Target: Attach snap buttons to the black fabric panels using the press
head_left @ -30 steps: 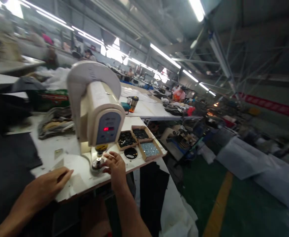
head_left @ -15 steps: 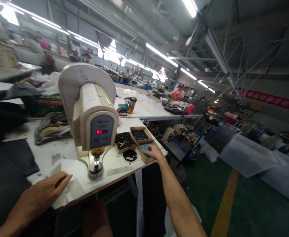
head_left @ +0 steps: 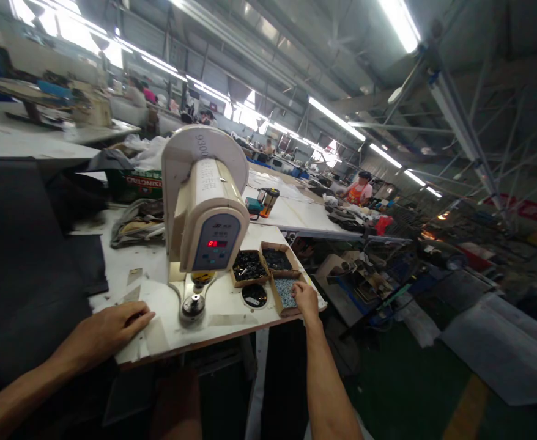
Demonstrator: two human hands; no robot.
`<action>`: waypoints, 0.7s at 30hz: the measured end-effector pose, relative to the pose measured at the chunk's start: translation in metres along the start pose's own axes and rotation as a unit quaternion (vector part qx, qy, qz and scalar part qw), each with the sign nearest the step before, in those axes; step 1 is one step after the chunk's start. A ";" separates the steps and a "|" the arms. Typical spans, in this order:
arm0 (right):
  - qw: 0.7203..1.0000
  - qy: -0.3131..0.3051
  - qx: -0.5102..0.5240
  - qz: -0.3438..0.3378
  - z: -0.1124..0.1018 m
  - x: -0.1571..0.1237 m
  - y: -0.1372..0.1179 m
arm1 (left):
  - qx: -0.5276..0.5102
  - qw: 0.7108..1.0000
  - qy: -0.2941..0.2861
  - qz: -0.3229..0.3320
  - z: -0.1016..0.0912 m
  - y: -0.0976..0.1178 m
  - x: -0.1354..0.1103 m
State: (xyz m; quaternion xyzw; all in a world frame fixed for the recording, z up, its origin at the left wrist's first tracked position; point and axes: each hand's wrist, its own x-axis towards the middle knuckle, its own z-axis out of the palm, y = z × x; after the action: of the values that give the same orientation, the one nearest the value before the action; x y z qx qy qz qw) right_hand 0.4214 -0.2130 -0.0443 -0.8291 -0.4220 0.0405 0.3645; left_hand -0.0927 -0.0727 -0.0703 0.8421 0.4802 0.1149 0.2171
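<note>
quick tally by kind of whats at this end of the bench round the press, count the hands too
press: 1
card trays: 3
round black dish: 1
hands, left hand and right hand: 2
total: 7

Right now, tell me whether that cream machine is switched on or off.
On: red digits glow on the display of the cream machine.
</note>
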 end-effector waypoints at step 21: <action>0.949 0.056 0.307 -0.051 0.091 -0.089 -0.092 | -0.213 0.929 0.017 0.303 0.027 0.228 0.077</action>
State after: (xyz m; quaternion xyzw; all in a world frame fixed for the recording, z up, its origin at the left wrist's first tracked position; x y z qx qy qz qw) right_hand 0.2691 -0.1912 -0.0734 -0.6555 -0.4093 0.1028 0.6263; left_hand 0.1303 -0.1152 0.0131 0.8796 0.1696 0.2888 0.3379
